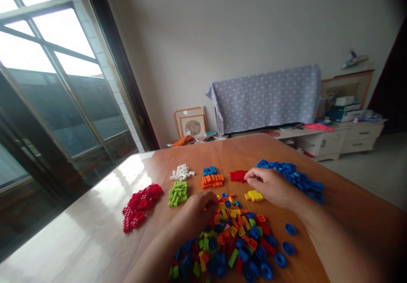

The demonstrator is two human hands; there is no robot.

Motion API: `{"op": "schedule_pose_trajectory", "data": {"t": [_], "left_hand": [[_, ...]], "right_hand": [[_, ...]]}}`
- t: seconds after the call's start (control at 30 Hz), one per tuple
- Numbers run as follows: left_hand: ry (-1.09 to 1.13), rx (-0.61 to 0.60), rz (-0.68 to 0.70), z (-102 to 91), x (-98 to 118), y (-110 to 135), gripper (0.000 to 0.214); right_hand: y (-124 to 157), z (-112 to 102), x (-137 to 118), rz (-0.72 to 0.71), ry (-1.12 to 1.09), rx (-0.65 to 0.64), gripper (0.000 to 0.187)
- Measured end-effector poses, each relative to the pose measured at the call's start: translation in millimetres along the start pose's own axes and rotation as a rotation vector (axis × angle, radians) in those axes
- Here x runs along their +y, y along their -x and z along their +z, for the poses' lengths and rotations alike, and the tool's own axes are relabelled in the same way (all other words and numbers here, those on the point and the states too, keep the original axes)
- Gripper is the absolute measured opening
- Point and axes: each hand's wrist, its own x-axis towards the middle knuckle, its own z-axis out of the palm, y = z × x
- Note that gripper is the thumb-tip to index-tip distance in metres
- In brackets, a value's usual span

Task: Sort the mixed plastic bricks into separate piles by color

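My right hand is closed in a pinch at the right end of a short row of red toy bricks, with its fingertips on a red brick there. My left hand curls over the upper left edge of a mixed heap of colourful bricks. Its fingers are bent together, and what they hold, if anything, is hidden. Just below my right hand lie yellow bricks. Orange bricks and a few blue bricks sit left of the red row. Green bricks lie beyond my left wrist.
White bricks lie behind the green ones. A dark pink pile is on the left of the wooden table, a large blue pile on the right. Loose blue round pieces lie beside my right forearm. A cloth-covered object stands beyond.
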Motion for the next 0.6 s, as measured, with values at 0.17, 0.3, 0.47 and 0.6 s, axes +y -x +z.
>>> {"op": "schedule_pose_trajectory", "data": {"t": [0.17, 0.3, 0.47, 0.6], "left_hand": [[0.071, -0.002, 0.005, 9.1, 7, 0, 0.008], [0.116, 0.086, 0.023, 19.2, 4, -1, 0.006], [0.188, 0.110, 0.066, 22.0, 3, -1, 0.003], [0.188, 0.125, 0.069, 14.6, 5, -1, 0.009]], "right_hand": [[10, 18, -30, 0.000, -0.167, -0.273, 0.024], [16, 36, -37, 0.002, -0.207, -0.387, 0.020], [14, 38, -32, -0.004, -0.136, -0.333, 0.016], [5, 25, -12, -0.001, -0.045, -0.146, 0.010]]}}
